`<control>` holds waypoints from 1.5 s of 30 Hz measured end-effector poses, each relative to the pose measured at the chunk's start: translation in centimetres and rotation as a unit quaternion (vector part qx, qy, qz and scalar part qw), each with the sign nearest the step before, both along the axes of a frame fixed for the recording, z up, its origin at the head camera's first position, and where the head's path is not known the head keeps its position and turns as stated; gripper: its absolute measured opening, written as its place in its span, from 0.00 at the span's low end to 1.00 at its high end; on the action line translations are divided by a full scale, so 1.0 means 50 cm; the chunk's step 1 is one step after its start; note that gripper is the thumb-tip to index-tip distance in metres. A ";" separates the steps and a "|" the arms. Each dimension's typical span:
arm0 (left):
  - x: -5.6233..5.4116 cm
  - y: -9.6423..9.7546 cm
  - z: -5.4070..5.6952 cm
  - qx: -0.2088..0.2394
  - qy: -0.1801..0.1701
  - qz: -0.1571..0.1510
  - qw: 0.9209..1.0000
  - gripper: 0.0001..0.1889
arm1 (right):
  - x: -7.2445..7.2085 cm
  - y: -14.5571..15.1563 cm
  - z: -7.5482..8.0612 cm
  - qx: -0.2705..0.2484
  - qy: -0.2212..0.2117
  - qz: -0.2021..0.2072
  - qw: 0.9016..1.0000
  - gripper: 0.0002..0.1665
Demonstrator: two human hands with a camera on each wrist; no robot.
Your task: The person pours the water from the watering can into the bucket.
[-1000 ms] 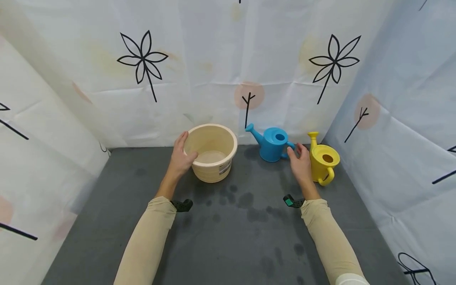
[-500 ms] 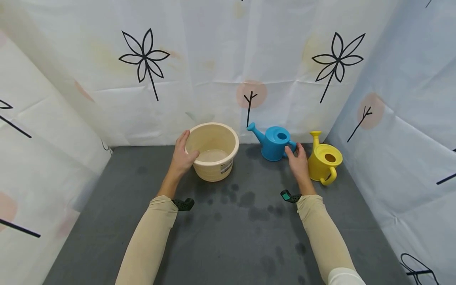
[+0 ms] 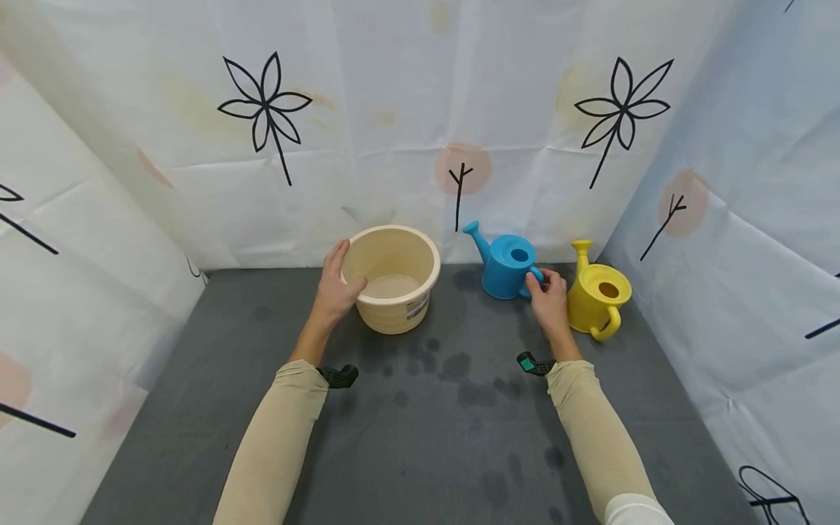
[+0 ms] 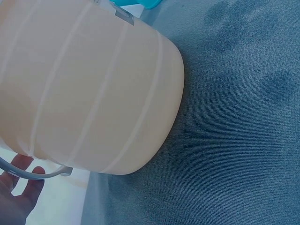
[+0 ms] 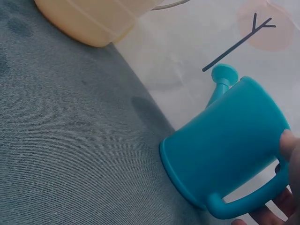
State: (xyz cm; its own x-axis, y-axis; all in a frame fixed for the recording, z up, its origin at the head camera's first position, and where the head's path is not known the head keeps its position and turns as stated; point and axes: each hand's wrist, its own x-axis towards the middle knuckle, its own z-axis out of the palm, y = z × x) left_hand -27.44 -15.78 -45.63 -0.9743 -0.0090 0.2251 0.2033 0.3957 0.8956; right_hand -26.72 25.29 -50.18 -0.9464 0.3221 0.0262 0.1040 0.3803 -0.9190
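Observation:
A cream plastic bucket (image 3: 394,319) stands upright on the dark tabletop. My left hand (image 3: 333,295) grips its left side, thumb over the rim. In the left wrist view, fingers (image 4: 33,190) reach around the bucket's grey carrying handle (image 4: 28,174). To the right, my right hand (image 3: 550,302) holds the handle of a blue watering can (image 3: 505,275), whose spout points up and left. The right wrist view shows the thumb (image 5: 288,143) at the top of the can's handle (image 5: 255,199) and fingers behind it. The can's base appears to be on the table.
A yellow watering can (image 3: 580,310) stands just right of my right hand. White patterned cloth (image 3: 380,109) rises behind the table and on both sides. Dark wet spots mark the grey tabletop (image 3: 420,437).
My right hand has moved left from beside the yellow can and taken hold of the blue can's handle. The blue can has turned slightly, its spout shifting right. The left hand keeps its place.

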 end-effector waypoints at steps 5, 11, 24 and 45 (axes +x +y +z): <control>0.000 -0.001 0.002 -0.002 0.002 0.003 1.000 0.46 | 0.002 0.001 -0.004 -0.007 -0.002 0.009 1.000 0.30; -0.001 -0.004 0.004 -0.004 0.003 0.003 1.000 0.46 | 0.014 -0.003 -0.006 0.006 0.004 0.035 0.999 0.28; -0.003 -0.001 -0.003 -0.006 0.005 0.004 1.000 0.46 | 0.033 -0.006 -0.016 -0.042 0.040 0.040 0.998 0.30; 0.000 -0.003 0.001 0.002 -0.006 -0.005 1.000 0.46 | 0.048 -0.025 -0.015 -0.089 0.098 0.006 0.991 0.24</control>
